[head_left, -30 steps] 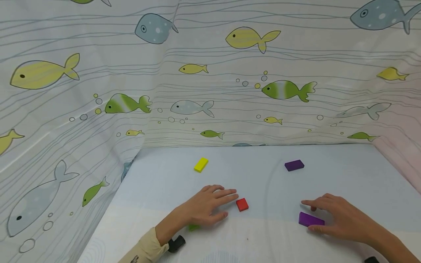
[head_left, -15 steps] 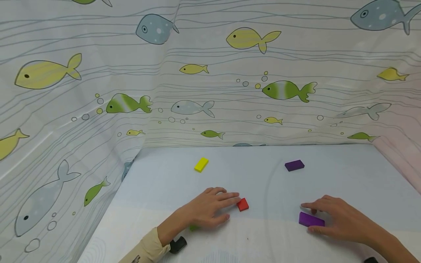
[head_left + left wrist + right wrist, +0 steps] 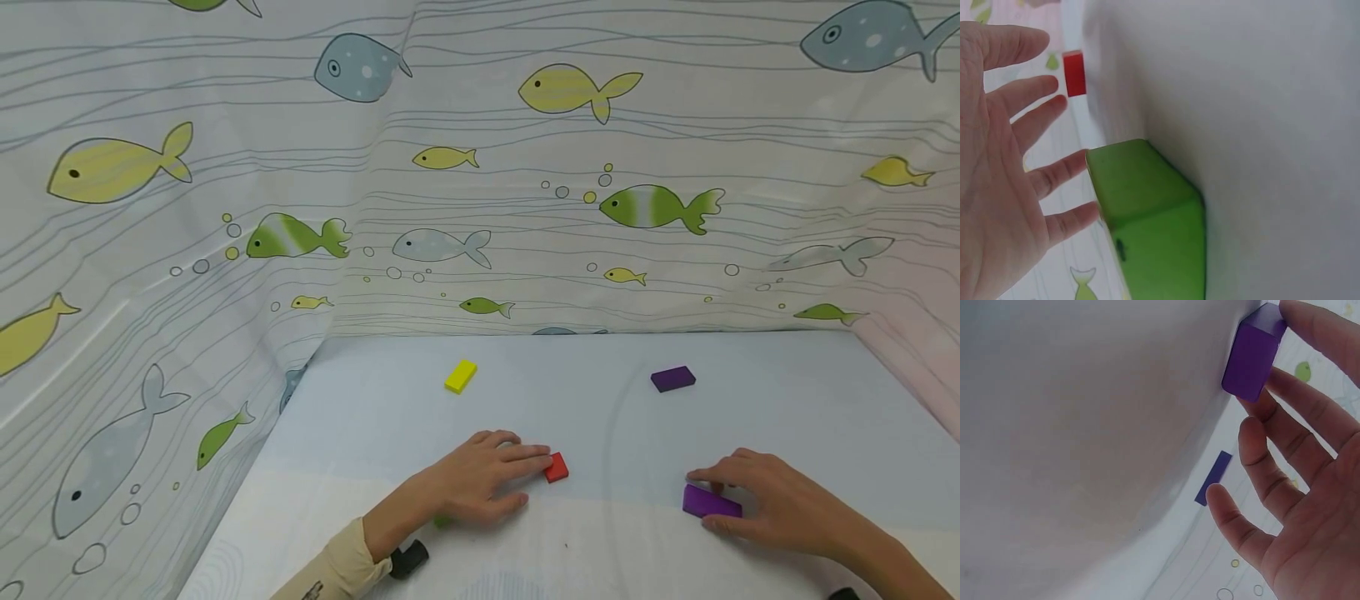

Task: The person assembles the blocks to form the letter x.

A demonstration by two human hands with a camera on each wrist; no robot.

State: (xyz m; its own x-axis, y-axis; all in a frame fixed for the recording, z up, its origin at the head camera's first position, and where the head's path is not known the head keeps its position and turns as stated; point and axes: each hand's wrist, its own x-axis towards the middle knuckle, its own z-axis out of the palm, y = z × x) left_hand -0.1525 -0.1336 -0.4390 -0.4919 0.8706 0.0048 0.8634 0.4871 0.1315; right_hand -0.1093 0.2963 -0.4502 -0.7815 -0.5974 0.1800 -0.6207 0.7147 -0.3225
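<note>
Low in the frame, right of centre, the right hand (image 3: 780,504) has its grip on a purple block (image 3: 711,502): the thumb lies along the near edge and the fingertips come over the far edge, so the block is pinched from both long sides while it lies flat on the bench (image 3: 787,400). The right wrist view shows the same pinch, with a thumb on one face of that purple block (image 3: 1252,353) and fingers (image 3: 1285,444) spread past it, which suits a low piece taken by its sides.

Left of centre, the left hand (image 3: 476,483) lies palm down with fingers extended and relaxed, grasping nothing; its fingertips touch a small red block (image 3: 557,467) at that block's left edge. Under the heel of this hand a green block (image 3: 1147,219) sits on the bench, close to the little finger in the left wrist view; whether they touch I cannot tell.

Farther up the frame, a yellow block (image 3: 461,376) and a second purple block (image 3: 672,379) lie well apart from both hands. Fish-print cloth (image 3: 525,167) walls in the bench at the back and left.
</note>
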